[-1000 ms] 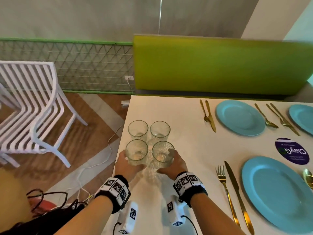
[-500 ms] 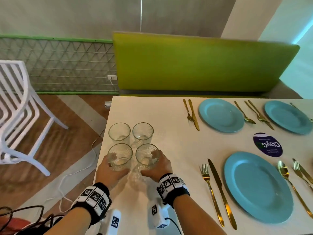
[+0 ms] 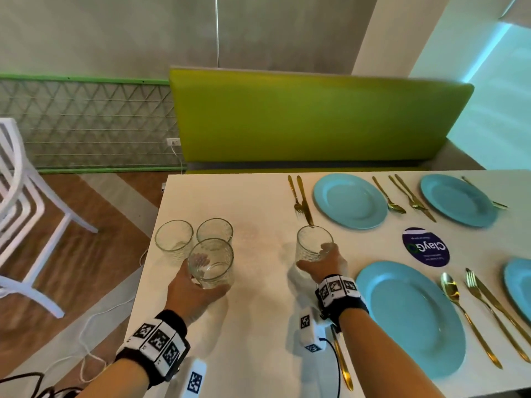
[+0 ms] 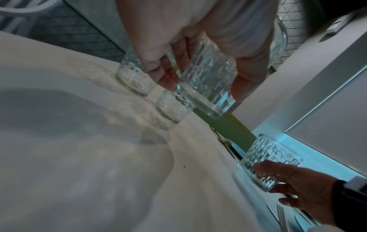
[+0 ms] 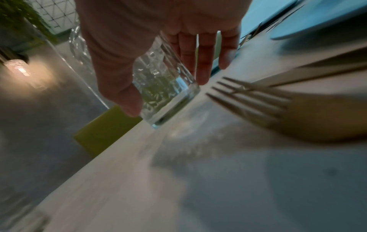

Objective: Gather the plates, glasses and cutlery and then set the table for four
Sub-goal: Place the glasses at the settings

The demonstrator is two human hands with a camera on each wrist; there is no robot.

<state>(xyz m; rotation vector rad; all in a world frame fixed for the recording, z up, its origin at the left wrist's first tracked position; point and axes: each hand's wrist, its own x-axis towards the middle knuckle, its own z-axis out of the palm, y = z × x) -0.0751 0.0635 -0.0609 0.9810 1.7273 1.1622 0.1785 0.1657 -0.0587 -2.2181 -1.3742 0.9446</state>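
My left hand (image 3: pixel 195 285) grips a clear textured glass (image 3: pixel 211 262) and holds it off the white table (image 3: pixel 258 326); the left wrist view shows its base (image 4: pixel 206 94) in the air. Two more glasses (image 3: pixel 173 237) (image 3: pixel 215 229) stand just behind it at the table's left edge. My right hand (image 3: pixel 324 262) grips a fourth glass (image 3: pixel 313 244), low over the table beyond the fork (image 5: pixel 258 100) of the near setting. Blue plates (image 3: pixel 411 317) (image 3: pixel 350 201) (image 3: pixel 458 199) lie with gold cutlery (image 3: pixel 301 196) beside them.
A fourth blue plate (image 3: pixel 518 288) shows at the right edge, and a round dark sticker (image 3: pixel 426 247) lies between the plates. A green bench (image 3: pixel 310 119) runs along the far side. A white chair (image 3: pixel 17 211) and cables (image 3: pixel 94 326) are on the floor to the left.
Each hand has taken one glass from the group of four. The right hand carried its glass to the right, toward the near plate; the left hand lifted its glass a little.
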